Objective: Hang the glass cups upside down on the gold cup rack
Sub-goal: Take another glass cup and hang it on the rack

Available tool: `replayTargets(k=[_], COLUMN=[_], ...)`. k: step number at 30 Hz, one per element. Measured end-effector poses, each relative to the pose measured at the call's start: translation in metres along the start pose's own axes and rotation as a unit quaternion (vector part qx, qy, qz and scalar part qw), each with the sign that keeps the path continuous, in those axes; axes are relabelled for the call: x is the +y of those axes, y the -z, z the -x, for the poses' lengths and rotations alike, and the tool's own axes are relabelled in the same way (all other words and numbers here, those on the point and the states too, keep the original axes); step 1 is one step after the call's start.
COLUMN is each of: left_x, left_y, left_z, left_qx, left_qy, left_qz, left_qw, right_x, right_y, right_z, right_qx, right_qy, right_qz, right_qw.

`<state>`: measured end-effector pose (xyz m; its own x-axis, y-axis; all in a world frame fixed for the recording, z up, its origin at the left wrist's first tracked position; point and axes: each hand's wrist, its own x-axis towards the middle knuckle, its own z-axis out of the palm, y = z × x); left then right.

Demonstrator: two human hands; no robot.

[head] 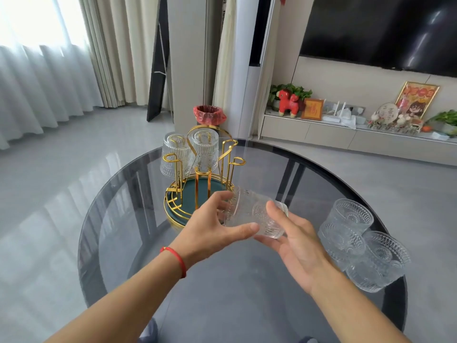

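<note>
The gold cup rack (223,154) with a teal base tray stands at the far side of the round glass table. Two glass cups hang upside down on its back pegs, one on the left (173,157) and one in the middle (205,149). Several front pegs are bare. In front of the rack I hold a patterned glass cup (252,211) on its side, above the table. My left hand (217,224) grips its mouth end. My right hand (294,241) touches its base end with thumb and fingers. Two stacks of glass cups (346,229) (380,261) stand at the right.
The smoked-glass table (235,293) has its edge close behind the rack and just right of the cup stacks. On the floor beyond the rack is a bin with a red liner (209,115). A low TV cabinet (346,134) runs along the right wall.
</note>
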<state>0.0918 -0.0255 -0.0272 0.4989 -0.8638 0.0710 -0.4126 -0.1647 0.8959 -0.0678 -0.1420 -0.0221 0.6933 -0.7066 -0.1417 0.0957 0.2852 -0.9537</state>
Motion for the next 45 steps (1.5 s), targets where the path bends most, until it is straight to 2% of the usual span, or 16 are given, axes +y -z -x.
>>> replayTargets(k=[2,4,7,9,14,16,19,23,25,30,40,45], left_x=[-0.003,-0.008,-0.013,-0.013,-0.018,-0.020,-0.014,-0.005,-0.002,0.002,0.003,0.003], left_y=[0.002,0.003,0.003,0.002,-0.002,-0.005,-0.005,-0.001,-0.001,-0.002,-0.006,-0.008], left_z=[0.000,-0.001,-0.001,-0.002,0.001,0.003,0.004,0.000,-0.001,0.001,-0.003,-0.004], left_qx=[-0.025,-0.018,0.012,0.004,-0.123,-0.148,-0.146,-0.145,-0.138,-0.144,-0.138,-0.114], left_qy=[-0.007,-0.022,-0.040,-0.044,0.010,0.019,0.026,0.033,0.036,0.053,0.074,0.069], left_qz=[-0.078,-0.180,-0.313,-0.389,-0.523,-0.544,-0.541,-0.537,-0.535,-0.526,-0.502,-0.509], left_qw=[0.997,0.983,0.949,0.920,0.843,0.826,0.828,0.830,0.833,0.836,0.850,0.850], right_x=[-0.005,-0.013,-0.029,-0.042,-0.091,-0.108,-0.125,-0.144,-0.154,-0.169,-0.147,-0.138], right_y=[0.005,0.011,0.015,0.013,0.001,-0.008,-0.025,-0.038,-0.047,-0.056,-0.069,-0.074], right_z=[-0.001,-0.004,-0.012,-0.021,-0.055,-0.074,-0.101,-0.125,-0.134,-0.152,-0.169,-0.171], right_qx=[0.039,0.073,0.092,0.107,0.182,0.201,0.200,0.096,0.055,0.021,-0.046,-0.070], right_qy=[0.028,0.049,0.079,0.100,0.120,0.137,0.205,0.317,0.318,0.288,0.246,0.203], right_qz=[0.013,0.016,0.005,0.009,0.059,0.078,0.161,0.411,0.490,0.578,0.626,0.636], right_qw=[0.999,0.996,0.993,0.989,0.974,0.967,0.944,0.849,0.810,0.763,0.739,0.742])
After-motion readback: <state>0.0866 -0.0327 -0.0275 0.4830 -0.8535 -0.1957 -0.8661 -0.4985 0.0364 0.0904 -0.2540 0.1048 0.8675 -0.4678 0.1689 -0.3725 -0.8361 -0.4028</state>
